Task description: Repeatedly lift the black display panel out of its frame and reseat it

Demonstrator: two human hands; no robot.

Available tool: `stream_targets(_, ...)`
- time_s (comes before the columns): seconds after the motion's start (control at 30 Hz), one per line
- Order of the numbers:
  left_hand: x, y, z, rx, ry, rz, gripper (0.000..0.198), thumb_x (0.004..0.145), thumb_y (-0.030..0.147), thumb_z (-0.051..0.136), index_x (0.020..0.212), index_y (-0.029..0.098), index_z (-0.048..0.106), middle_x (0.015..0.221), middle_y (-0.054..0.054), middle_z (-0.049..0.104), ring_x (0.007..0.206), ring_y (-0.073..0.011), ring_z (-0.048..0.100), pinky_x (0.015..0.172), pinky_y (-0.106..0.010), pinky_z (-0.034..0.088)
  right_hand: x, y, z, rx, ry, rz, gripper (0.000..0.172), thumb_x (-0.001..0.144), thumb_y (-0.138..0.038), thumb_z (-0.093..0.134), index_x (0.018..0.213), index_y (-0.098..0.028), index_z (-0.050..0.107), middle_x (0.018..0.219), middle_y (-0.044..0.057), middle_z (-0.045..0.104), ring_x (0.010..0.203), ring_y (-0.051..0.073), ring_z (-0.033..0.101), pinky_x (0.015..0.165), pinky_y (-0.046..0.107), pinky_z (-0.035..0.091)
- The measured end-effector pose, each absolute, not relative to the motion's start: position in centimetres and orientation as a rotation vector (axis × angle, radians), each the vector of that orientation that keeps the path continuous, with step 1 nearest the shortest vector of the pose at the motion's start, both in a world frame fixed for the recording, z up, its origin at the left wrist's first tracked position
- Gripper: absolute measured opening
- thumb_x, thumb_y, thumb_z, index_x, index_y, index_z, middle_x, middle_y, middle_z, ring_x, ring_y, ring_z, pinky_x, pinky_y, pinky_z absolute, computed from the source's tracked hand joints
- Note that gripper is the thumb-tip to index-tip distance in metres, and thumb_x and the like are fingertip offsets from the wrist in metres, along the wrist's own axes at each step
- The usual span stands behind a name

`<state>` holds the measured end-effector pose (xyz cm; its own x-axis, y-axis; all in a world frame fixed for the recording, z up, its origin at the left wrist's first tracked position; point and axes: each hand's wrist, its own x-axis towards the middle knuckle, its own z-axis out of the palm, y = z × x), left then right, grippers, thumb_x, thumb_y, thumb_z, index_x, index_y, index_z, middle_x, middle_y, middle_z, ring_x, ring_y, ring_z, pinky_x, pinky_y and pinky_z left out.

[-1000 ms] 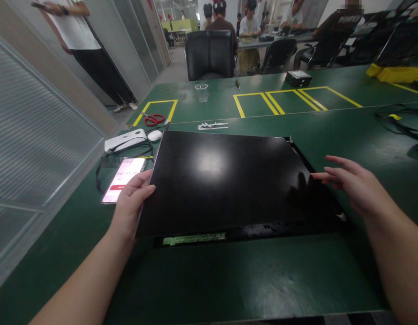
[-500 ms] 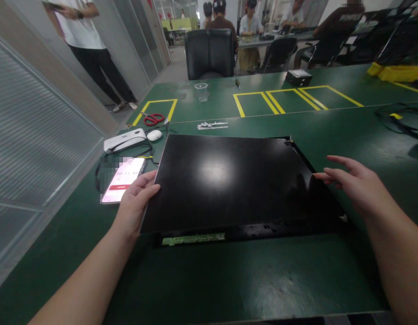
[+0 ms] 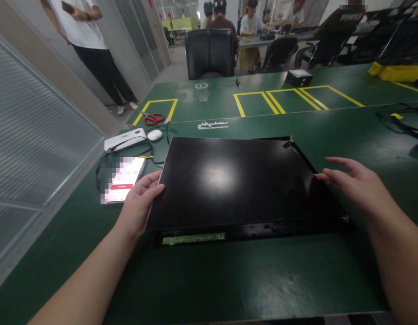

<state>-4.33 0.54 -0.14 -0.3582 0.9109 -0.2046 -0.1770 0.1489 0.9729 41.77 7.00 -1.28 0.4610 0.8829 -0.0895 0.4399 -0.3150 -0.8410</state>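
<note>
A flat black display panel [image 3: 209,198] is held tilted over a black back cover [image 3: 256,230], its left edge raised. My left hand [image 3: 143,194] pinches that left edge, thumb on top and fingers behind. At the right edge, my right hand [image 3: 354,185] has its fingers apart, with a fingertip at the panel's border; whether it bears any weight cannot be told. A green circuit strip [image 3: 193,238] shows along the near side of the cover. Small metal hinges [image 3: 291,139] stick out at the cover's right corners. The inside of the cover is mostly hidden by the panel.
Left of the panel lie a lit phone [image 3: 125,180], a white device [image 3: 124,140] with cables, a white mouse [image 3: 154,135] and red scissors [image 3: 154,119]. Beyond are white scraps [image 3: 212,125], a plastic cup [image 3: 202,92], a screwdriver [image 3: 237,83] and a black box [image 3: 298,77]. People sit farther back.
My left hand has shifted the panel slightly to the right, and its near left corner is a little higher. My right hand has barely moved.
</note>
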Motion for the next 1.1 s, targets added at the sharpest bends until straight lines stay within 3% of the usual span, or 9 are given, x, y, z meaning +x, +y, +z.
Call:
stream_targets(0.27,-4.3,0.6,-0.5,0.761,1.452,1.408,0.050,0.052,0.023,0.096,0.099,0.022,0.079,0.090,-0.004,0.086,0.088,-0.0317,0.083,0.078,-0.038,0.068,42.5,7.2,-1.9,-1.960,-1.122,0.748,0.068,0.066,-0.047,0.076,0.131,-0.029,0.072,0.081,0.003,0.079,0.092,0.029,0.075,0.097,0.047,0.053)
stream_targets(0.63,-4.0,0.7,-0.4,0.744,1.458,1.399,0.048,0.056,0.024,0.096,0.101,0.022,0.079,0.089,-0.004,0.085,0.084,-0.0296,0.082,0.075,-0.036,0.067,42.4,6.9,-2.1,-2.084,-1.278,0.572,0.057,0.068,-0.053,0.073,0.120,-0.029,0.077,0.078,0.004,0.078,0.080,0.030,0.073,0.074,0.043,0.052)
stream_targets(0.97,-4.0,0.9,-1.2,0.761,1.467,1.357,0.047,0.055,0.022,0.093,0.099,0.020,0.076,0.088,-0.005,0.084,0.085,-0.0289,0.081,0.076,-0.037,0.066,42.7,6.9,-2.6,-2.116,-1.391,0.552,0.062,0.069,-0.061,0.070,0.124,-0.032,0.076,0.081,0.003,0.080,0.086,0.033,0.075,0.075,0.045,0.053)
stream_targets(1.1,-3.9,0.9,-1.1,0.741,1.478,1.349,0.050,0.052,0.020,0.093,0.098,0.019,0.074,0.085,-0.003,0.082,0.081,-0.0264,0.080,0.074,-0.034,0.064,42.4,6.8,-2.3,-2.148,-1.412,0.540,0.061,0.069,-0.061,0.069,0.122,-0.033,0.076,0.087,0.004,0.082,0.092,0.034,0.076,0.083,0.048,0.053)
